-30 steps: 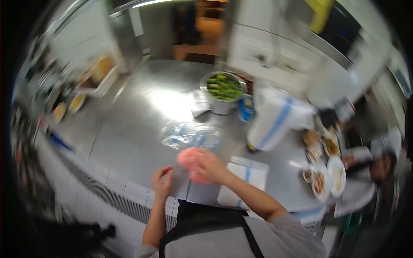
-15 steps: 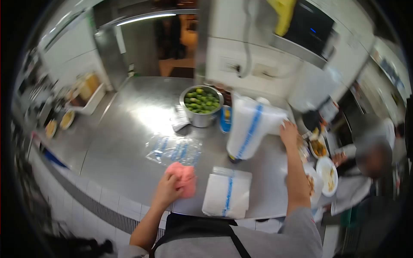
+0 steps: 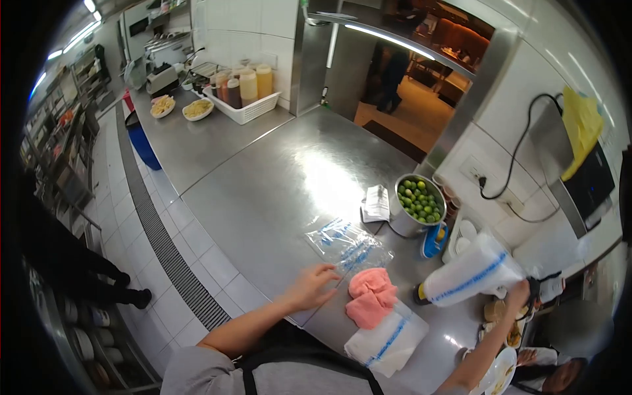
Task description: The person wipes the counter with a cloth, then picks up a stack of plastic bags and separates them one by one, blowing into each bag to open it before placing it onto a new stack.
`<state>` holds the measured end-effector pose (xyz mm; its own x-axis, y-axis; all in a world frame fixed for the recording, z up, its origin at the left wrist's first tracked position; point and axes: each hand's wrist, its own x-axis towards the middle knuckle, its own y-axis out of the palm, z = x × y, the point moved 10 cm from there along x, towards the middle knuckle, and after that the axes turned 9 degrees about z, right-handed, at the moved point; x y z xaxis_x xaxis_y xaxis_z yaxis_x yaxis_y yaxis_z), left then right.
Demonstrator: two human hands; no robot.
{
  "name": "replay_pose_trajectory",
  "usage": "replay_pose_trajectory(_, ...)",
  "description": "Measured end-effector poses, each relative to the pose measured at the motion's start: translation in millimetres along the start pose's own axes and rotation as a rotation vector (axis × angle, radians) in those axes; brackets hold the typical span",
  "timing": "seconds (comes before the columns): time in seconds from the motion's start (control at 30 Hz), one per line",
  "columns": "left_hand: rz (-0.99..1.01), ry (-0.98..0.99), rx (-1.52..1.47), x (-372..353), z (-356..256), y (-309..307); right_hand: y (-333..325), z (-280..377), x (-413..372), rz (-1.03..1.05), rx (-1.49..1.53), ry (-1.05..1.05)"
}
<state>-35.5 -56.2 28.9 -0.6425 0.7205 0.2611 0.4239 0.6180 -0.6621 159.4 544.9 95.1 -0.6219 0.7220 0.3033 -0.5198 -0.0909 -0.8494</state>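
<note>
My left hand [image 3: 313,288] hovers over the steel counter, fingers spread, holding nothing. Beside it a crumpled pink cloth [image 3: 370,297] lies partly over a flat stack of white plastic bags [image 3: 388,341] with a blue printed stripe. My right hand [image 3: 518,296] is closed on the far end of a bulky white plastic bag bundle [image 3: 471,273], also blue-striped; its fingertips are partly hidden. A dark and yellow end [image 3: 419,293] shows under the bundle's near side. Clear bags with blue print [image 3: 349,245] are spread just beyond my left hand.
A steel pot of green limes [image 3: 419,199] stands near the wall by a blue packet [image 3: 435,241] and a white printed packet [image 3: 376,204]. Sauce bottles fill a white basket [image 3: 253,108] at the far left. A co-worker stands at right near plates of food [image 3: 501,375].
My left hand has let go of the pink cloth, which now rests over the bag stack. My head has turned left, shifting the whole view. The right hand stays at the bundle.
</note>
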Motion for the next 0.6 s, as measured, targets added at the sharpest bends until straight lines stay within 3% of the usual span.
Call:
replay_pose_trajectory(0.03, -0.025, -0.056, 0.033, -5, 19, -21, -33, -18, -17, -0.214, 0.013, -0.096)
replay_pose_trajectory(0.07, -0.05, -0.113, 0.066, -10, 39, -45, -68, -13, -60, -0.466, 0.707, -0.12)
replay_pose_trajectory(0.1, -0.133, -0.098, 0.154, -14, 57, -74, -119, 95, -121, -0.558, 0.026, -0.179)
replay_pose_trajectory(0.13, -0.212, -0.083, 0.24, -19, 75, -105, -147, 163, -170, -0.706, 0.211, 0.061)
replay_pose_trajectory(0.17, -0.259, -0.085, 0.289, -20, 95, -143, -142, 181, -173, -0.707, 0.212, 0.049)
replay_pose_trajectory(0.2, -0.304, -0.086, 0.338, -17, 111, -184, -141, 217, -186, -0.801, 0.014, -0.124)
replay_pose_trajectory(0.27, -0.413, -0.335, 0.212, -12, 166, -278, -112, 287, -221, -0.964, -0.39, -0.46)
replay_pose_trajectory(0.3, -0.472, -0.309, 0.327, -7, 187, -327, -84, 326, -239, -1.032, -0.596, -0.626)
replay_pose_trajectory(0.33, -0.525, -0.35, 0.172, -1, 228, -374, -58, 336, -208, -0.708, 0.15, -0.654)
replay_pose_trajectory(0.37, -0.577, -0.358, 0.092, 11, 251, -419, -7, 397, -199, -0.518, 0.467, -0.457)
replay_pose_trajectory(0.4, -0.581, -0.299, -0.01, 30, 293, -463, 53, 445, -186, -0.209, 0.455, -0.483)
replay_pose_trajectory(0.43, -0.577, -0.248, -0.116, 43, 342, -495, 98, 530, -191, -0.054, 0.44, -0.695)
replay_pose_trajectory(0.47, -0.569, -0.239, -0.098, 57, 382, -531, 149, 586, -196, 0.024, 0.28, -0.677)
replay_pose_trajectory(0.5, -0.585, -0.258, 0.047, 72, 412, -567, 212, 617, -195, 0.185, 0.372, -0.574)
replay_pose_trajectory(0.53, -0.589, -0.284, 0.179, 81, 443, -593, 267, 648, -200, 0.215, 0.452, -0.601)
replay_pose_trajectory(0.6, -0.535, -0.287, 0.069, 107, 486, -641, 352, 720, -215, 0.227, 0.453, -0.661)
